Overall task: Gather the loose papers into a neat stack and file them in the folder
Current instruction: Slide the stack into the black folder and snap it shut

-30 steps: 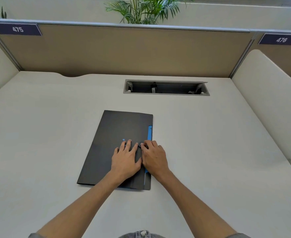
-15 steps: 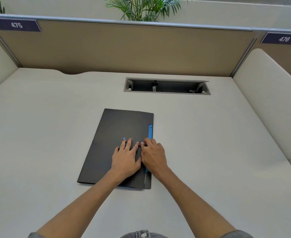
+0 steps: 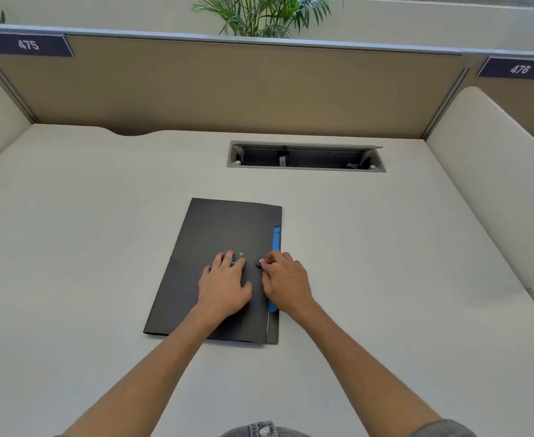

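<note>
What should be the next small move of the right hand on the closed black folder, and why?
Probably press the small round black button down to fasten the flap. The flat black folder lies closed on the beige desk, the left hand rests flat on its cover, and the right hand touches the button with curled fingertips. No loose papers show.

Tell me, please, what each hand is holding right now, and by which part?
The right hand pinches the small round clasp on the black folder; the left hand only rests flat on its cover.

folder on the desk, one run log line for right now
folder: closed, flat on desk | left hand: flat on cover | right hand: fingertips at round clasp | loose papers: none visible
</note>
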`<act>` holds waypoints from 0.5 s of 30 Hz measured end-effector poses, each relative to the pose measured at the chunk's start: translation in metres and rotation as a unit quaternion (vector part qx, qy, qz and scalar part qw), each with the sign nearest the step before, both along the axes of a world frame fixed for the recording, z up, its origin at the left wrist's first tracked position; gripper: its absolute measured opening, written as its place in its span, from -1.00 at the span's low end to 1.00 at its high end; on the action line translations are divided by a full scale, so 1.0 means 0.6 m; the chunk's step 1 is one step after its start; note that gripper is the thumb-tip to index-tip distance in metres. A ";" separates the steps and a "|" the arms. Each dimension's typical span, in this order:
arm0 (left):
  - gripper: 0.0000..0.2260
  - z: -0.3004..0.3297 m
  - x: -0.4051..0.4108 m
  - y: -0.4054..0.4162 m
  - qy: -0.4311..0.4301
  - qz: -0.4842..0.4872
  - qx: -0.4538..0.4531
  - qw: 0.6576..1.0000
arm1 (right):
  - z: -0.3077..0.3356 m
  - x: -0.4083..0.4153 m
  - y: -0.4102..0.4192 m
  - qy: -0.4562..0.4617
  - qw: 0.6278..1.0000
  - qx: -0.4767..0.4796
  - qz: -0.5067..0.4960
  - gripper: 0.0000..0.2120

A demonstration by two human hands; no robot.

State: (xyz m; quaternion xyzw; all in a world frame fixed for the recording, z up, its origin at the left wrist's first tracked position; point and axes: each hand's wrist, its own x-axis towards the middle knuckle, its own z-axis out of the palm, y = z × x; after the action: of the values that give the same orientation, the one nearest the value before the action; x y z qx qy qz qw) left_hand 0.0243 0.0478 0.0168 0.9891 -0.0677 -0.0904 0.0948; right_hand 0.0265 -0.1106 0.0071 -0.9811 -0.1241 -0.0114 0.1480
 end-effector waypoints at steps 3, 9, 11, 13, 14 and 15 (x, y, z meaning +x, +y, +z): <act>-0.43 0.009 0.004 0.025 -0.009 0.037 0.000 0.999 | -0.001 -0.003 -0.019 0.041 0.997 0.066 -0.003 -0.60; -0.40 0.014 0.000 0.088 -0.058 0.159 0.047 0.984 | -0.018 -0.040 -0.036 0.041 0.970 0.169 -0.171 -0.46; -0.29 0.011 -0.003 0.104 -0.050 0.192 0.068 0.978 | -0.020 -0.048 -0.036 0.054 0.963 0.170 -0.204 -0.45; -0.22 0.009 -0.007 0.118 -0.050 0.218 0.069 0.972 | -0.017 -0.054 -0.033 0.057 0.957 0.177 -0.223 -0.49; -0.21 0.009 -0.009 0.124 -0.048 0.232 0.061 0.970 | -0.015 -0.057 -0.030 0.056 0.954 0.182 -0.232 -0.52; -0.22 0.008 -0.010 0.128 -0.045 0.245 0.051 0.967 | -0.013 -0.060 -0.025 0.054 0.951 0.190 -0.240 -0.55</act>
State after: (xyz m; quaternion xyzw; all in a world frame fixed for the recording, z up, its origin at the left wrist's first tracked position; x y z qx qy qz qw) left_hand 0.0182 0.1248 0.0218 0.9820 0.1771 -0.0234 0.0607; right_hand -0.0097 -0.1256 -0.0007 -0.9349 0.1275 -0.0167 0.3309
